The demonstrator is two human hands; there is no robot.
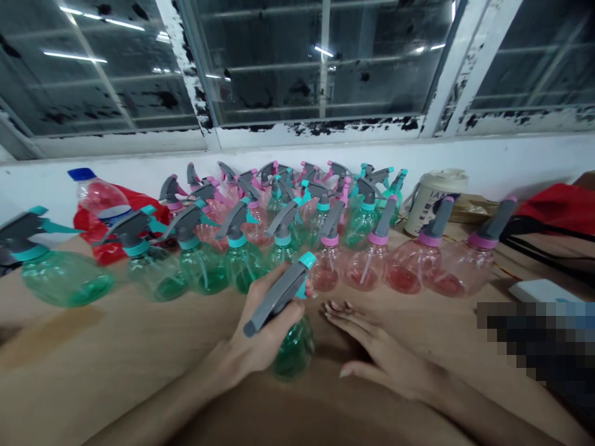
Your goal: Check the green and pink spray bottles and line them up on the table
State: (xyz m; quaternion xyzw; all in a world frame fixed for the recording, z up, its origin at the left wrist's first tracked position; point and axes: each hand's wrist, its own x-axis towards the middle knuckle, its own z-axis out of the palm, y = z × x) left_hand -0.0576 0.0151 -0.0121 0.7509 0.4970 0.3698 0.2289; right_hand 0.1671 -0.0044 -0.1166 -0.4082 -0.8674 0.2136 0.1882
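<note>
My left hand (264,328) is wrapped round the neck of a green spray bottle (294,350) with a grey trigger head and a teal nozzle, near the middle of the table. The bottle stands roughly upright, its nozzle pointing away from me. Just right of it, my right hand (383,350) lies with fingers stretched out over the tabletop, holding nothing. In front of both hands runs a row of spray bottles: green ones with teal collars, such as a green bottle (204,272), on the left, and pink ones, such as a pink bottle (365,269), on the right.
Behind the row stand several more pink and green spray bottles. At the left is a clear bottle with a blue cap (100,195) beside a red bag (144,204). A pale paper cup (432,198), black straps (548,248) and a white box (548,291) are at the right.
</note>
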